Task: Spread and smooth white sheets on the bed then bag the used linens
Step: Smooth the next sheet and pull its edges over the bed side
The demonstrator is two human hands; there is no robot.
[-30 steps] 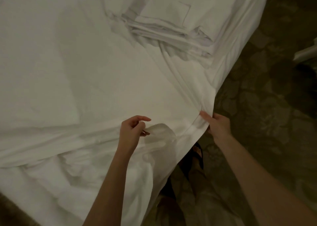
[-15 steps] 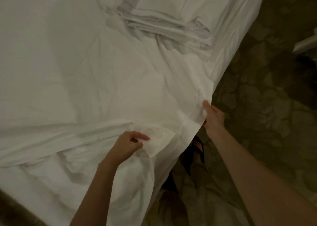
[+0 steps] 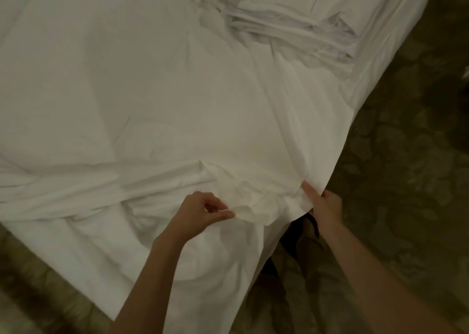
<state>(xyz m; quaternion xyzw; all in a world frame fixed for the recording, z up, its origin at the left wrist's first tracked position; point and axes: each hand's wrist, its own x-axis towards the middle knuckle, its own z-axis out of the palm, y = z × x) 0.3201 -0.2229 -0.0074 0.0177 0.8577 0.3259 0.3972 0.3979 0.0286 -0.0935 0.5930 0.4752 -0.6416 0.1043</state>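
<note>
While both hands (image 3: pixel 264 211) pinch it, the white sheet (image 3: pixel 177 105) wrinkles.

Sheet (image 3: pixel 177 92) over the bed: plain white, no print, reads greyish-cream in the dim light, darker grey in the creases. Folded linen stack (image 3: pixel 286 13) at far right: same white, faint grey stitched border line on the top piece. Floor (image 3: pixel 406 181) on the right: dark olive-brown carpet with a paler mottled, leaf-like pattern. Near-left floor strip is the same brownish tone.
</note>
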